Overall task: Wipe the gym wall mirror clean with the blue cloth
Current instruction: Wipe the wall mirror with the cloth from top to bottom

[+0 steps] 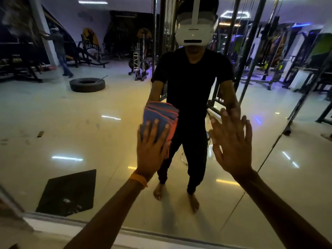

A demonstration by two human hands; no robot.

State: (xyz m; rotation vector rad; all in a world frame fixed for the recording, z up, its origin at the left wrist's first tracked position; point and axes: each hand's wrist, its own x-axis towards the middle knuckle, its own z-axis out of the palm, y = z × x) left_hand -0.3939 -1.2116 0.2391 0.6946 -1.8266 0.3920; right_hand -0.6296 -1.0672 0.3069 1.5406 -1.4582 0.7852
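Flat left hand (152, 148), fingers straight, pressing folded blue cloth (158, 114) against wall mirror (71, 114), right hand (231, 141) spread on glass

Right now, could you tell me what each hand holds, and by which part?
The left hand presses the blue cloth against the mirror, straight fingers over its lower part; the right hand holds nothing.
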